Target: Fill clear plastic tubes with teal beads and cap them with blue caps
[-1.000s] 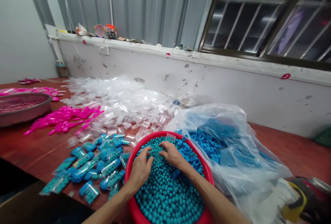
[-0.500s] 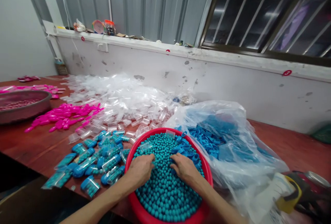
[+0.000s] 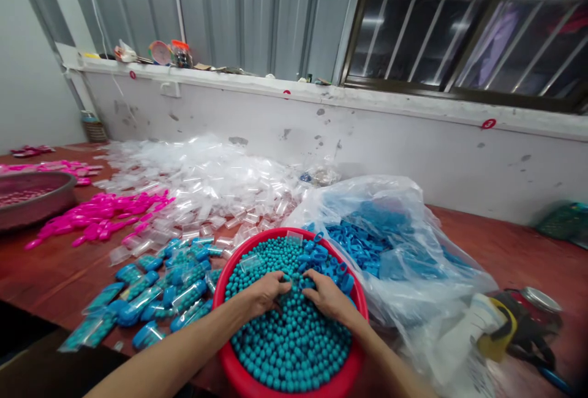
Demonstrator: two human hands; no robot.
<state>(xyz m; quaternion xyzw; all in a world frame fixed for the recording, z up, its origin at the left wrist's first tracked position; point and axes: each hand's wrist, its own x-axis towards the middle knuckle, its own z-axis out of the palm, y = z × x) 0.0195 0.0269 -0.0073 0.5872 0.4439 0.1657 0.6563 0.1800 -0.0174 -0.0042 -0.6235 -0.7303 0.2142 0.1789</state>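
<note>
Both hands are over a red basin point(image 3: 223, 349) filled with small teal beads point(image 3: 294, 349). My left hand point(image 3: 267, 292) reaches in from the left, its fingers curled and pinched close to the bead surface. Whatever lies in that pinch is too small and blurred to name. Facing it, my right hand point(image 3: 325, 295) has thumb and fingers bent inward, a bit of blue showing at the fingertips. The fingertips of both hands are close together. Blue plastic caps point(image 3: 324, 258) lie on the beads at the basin's right, and clear plastic tubes point(image 3: 250, 263) rest at its far left.
Bead-filled tubes with blue caps point(image 3: 188, 294) lie left of the basin. Behind are a heap of clear tubes point(image 3: 206, 165) and pink plastic parts point(image 3: 101, 217). A plastic bag point(image 3: 399, 193) of blue parts stands right. A second basin point(image 3: 41, 202) sits far left.
My left hand has moved right, toward my right hand, and the gap between their fingertips has narrowed. The camera view has shifted slightly to the right.
</note>
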